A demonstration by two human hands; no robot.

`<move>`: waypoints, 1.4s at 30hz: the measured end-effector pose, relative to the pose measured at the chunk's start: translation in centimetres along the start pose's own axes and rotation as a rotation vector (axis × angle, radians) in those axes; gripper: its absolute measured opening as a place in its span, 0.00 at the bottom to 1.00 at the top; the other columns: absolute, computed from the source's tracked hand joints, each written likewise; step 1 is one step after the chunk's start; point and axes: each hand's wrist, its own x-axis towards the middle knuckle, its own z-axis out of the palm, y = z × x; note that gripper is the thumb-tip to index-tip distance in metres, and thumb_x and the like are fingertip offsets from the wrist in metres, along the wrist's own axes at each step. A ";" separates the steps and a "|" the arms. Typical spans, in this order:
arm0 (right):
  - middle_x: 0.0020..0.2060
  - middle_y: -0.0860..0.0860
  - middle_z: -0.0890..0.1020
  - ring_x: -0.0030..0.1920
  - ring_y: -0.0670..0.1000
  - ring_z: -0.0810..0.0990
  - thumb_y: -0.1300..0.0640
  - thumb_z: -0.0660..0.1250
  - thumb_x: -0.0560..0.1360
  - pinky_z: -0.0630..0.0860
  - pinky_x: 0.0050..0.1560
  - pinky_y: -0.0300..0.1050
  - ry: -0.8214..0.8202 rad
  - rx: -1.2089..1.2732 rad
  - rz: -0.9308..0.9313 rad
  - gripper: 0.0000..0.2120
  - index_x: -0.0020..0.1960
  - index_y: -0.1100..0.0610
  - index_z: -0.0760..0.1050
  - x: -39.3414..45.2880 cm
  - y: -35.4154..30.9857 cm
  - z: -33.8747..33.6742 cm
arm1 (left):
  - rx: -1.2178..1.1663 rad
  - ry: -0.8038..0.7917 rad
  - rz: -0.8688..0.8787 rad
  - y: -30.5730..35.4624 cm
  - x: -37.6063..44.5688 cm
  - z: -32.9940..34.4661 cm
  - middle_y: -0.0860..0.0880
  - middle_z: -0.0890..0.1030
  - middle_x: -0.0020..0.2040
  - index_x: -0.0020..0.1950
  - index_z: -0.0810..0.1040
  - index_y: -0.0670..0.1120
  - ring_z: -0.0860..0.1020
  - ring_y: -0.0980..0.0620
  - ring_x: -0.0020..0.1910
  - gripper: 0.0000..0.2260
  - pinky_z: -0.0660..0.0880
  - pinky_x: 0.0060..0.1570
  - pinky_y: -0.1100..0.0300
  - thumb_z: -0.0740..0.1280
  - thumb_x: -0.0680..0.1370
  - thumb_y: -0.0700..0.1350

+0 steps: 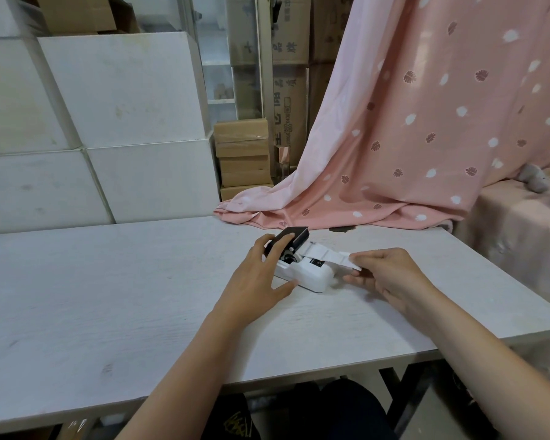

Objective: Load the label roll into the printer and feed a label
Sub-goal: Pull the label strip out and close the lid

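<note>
A small white label printer (311,276) sits on the white table (108,296), its black lid (294,236) raised. A white strip of labels (326,254) runs out of the open printer toward the right. My left hand (261,274) rests on the printer's left side, fingers reaching up to the black lid and thumb against the white body. My right hand (391,274) pinches the free end of the label strip just right of the printer. The roll itself is mostly hidden inside the printer.
A pink patterned cloth (410,138) hangs behind the table and spills onto its back edge. White foam boxes (118,122) are stacked at the back left, cardboard boxes (242,154) behind. The table's right edge lies close to my right hand.
</note>
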 end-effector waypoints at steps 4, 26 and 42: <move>0.40 0.62 0.88 0.39 0.59 0.90 0.69 0.72 0.77 0.85 0.37 0.39 -0.041 0.149 0.071 0.09 0.54 0.75 0.81 -0.4 -0.4 -0.2 | 0.010 -0.001 0.007 0.0 0.0 0.0 0.53 0.60 0.75 0.79 0.54 0.62 0.75 0.53 0.56 0.38 0.79 0.51 0.58 0.71 0.75 0.58; 0.60 0.71 0.80 0.49 0.63 0.84 0.76 0.70 0.75 0.85 0.33 0.42 -0.001 0.241 0.087 0.14 0.58 0.82 0.75 -0.5 -1.8 -0.6 | 0.057 0.051 0.076 0.9 0.4 0.6 0.62 0.67 0.77 0.73 0.72 0.57 0.66 0.53 0.73 0.29 0.75 0.63 0.53 0.68 0.72 0.61; 0.45 0.63 0.81 0.50 0.61 0.83 0.74 0.68 0.78 0.86 0.36 0.44 -0.049 0.271 0.082 0.06 0.54 0.76 0.77 -0.8 -2.0 -0.3 | 0.174 0.083 0.005 2.4 0.7 1.1 0.58 0.75 0.72 0.66 0.79 0.55 0.72 0.48 0.71 0.28 0.64 0.70 0.43 0.65 0.71 0.66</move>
